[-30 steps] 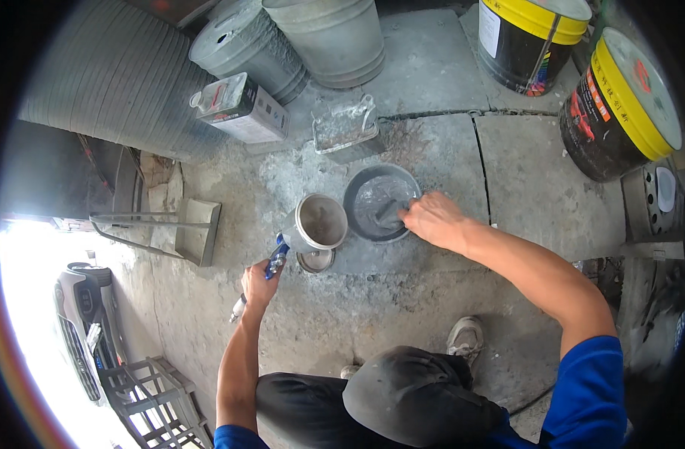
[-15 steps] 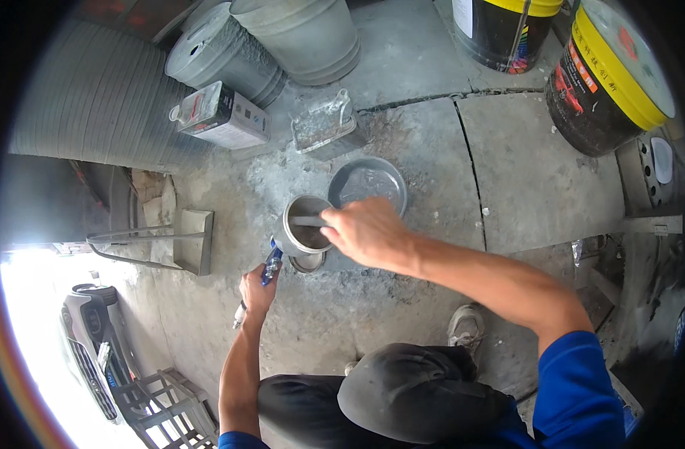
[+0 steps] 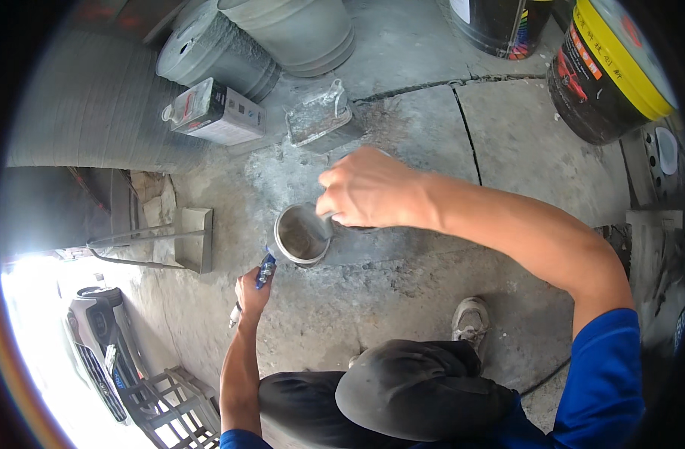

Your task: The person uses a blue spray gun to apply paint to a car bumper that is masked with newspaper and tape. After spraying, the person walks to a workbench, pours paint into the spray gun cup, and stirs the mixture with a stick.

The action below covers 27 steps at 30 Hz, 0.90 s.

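Observation:
Low before me, my left hand (image 3: 252,292) is wrapped round the handle of a blue and silver spray gun (image 3: 265,271). Beside the gun is an open round cup (image 3: 301,234) with a pale rim and grey-brown inside; it appears joined to the gun. My right hand (image 3: 372,191) is closed on a grey stirring stick (image 3: 320,223), which slants at the cup's right rim. Most of the stick is hidden by the fingers. Under the right hand and forearm lies a round grey basin, almost wholly covered now.
Beyond the cup stand a grimy rectangular tub (image 3: 324,127) and a rectangular metal can (image 3: 219,112). Grey drums (image 3: 298,37) are at the back, a yellow-lidded black bucket (image 3: 608,75) at far right. A long-handled dustpan (image 3: 194,239) lies left; my shoe (image 3: 471,318) is nearer.
My right hand has risen and shifted slightly away and right, drawing the stick from the cup's middle to its right rim. The basin has become covered by my hand. My left hand barely moved.

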### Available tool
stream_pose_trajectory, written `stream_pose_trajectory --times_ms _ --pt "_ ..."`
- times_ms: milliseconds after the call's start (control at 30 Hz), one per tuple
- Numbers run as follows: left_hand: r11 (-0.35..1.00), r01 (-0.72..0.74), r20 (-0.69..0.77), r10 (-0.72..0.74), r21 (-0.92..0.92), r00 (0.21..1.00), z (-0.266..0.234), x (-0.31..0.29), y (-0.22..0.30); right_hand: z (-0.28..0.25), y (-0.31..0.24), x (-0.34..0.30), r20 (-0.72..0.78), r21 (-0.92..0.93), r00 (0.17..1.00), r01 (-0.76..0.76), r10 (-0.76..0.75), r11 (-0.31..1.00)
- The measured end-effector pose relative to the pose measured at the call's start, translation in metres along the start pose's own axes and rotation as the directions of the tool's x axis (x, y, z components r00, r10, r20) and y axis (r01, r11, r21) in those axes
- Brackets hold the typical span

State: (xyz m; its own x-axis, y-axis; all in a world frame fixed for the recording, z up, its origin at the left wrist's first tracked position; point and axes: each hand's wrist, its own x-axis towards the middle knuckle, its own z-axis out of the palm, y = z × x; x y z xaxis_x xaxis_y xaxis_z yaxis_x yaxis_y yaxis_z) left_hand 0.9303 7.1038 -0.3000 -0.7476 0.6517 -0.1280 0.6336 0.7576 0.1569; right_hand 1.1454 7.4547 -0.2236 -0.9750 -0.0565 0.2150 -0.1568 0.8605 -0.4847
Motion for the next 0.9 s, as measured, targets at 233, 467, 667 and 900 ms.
stream_pose_trajectory --times_ms 233,467,667,900 --pt "0.996 -0.084 -0.071 0.082 -0.031 0.994 0.005 0.004 0.006 0.017 -0.029 0.007 0.039 -0.009 0.999 -0.033 0.033 0.999" --pt "0.996 -0.077 -0.058 0.074 -0.041 0.996 -0.001 0.001 0.001 -0.022 -0.012 0.004 0.046 0.086 0.996 -0.086 0.083 0.993" --pt "0.992 -0.088 -0.110 0.077 -0.094 0.991 0.001 0.002 0.005 -0.001 -0.034 -0.003 -0.194 0.022 0.976 -0.097 0.099 0.995" --pt "0.975 -0.174 -0.220 0.140 -0.142 0.965 0.004 0.005 0.009 0.038 -0.053 0.001 -0.105 0.527 0.820 -0.434 0.563 0.731"
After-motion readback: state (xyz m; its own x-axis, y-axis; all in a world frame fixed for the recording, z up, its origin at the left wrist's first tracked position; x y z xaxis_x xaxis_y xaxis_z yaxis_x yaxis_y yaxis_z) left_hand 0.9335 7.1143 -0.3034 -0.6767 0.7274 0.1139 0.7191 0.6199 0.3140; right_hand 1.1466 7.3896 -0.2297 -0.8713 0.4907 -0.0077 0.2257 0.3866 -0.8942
